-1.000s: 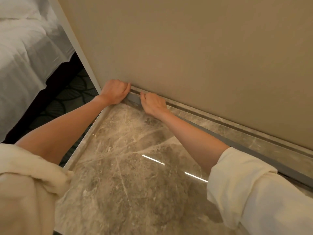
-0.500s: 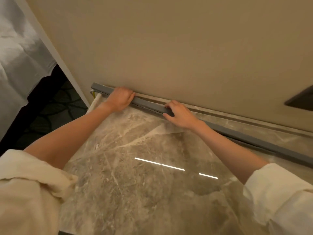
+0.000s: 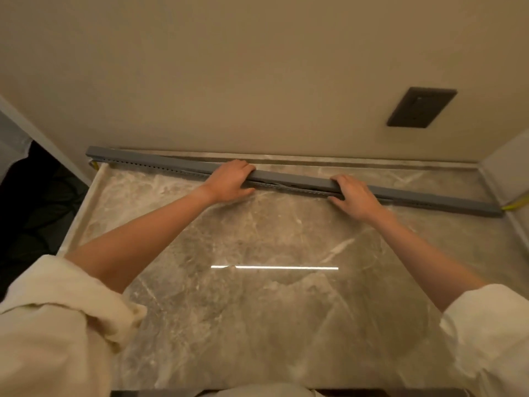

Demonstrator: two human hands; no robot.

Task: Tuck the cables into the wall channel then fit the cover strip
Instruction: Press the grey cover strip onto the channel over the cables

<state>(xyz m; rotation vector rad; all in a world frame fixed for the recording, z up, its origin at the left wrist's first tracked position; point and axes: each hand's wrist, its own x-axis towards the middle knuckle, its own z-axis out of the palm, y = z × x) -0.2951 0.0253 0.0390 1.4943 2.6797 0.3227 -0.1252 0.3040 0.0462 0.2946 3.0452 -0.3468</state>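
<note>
From my head view, I have the long grey cover strip [image 3: 292, 179] in both hands. It lies slantwise across the far side of the marble worktop [image 3: 257, 310]: its left end sits close against the wall [image 3: 229, 67], its right end has swung out nearer to me, by the right side panel. My left hand [image 3: 229, 181] takes it near the middle, fingers [image 3: 243, 166] curled over the top and thumb beneath on the near side. My right hand [image 3: 355, 196] grips it further right, fingers hooked over the far edge, thumb low against the near face. Neither hand is open; both are closed round the strip.

The wall channel [image 3: 343, 161] shows as a narrow dark groove along the foot of the wall, bare to the right of my left hand. A yellow cable [image 3: 516, 203] shows at the strip's right end, and a bit of yellow at the left end too. Whether the cables are fully tucked in I cannot tell.

I judge this the fitting step: the strip is held but not seated. Next I should swing the right end back toward the wall, line the strip up over the groove, and press along it.

Half a second ago the strip lay closer along the wall and my hands sat further left; now they are nearer its middle, the right end stands further out, and a dark wall plate [image 3: 420, 107] is in full view.
</note>
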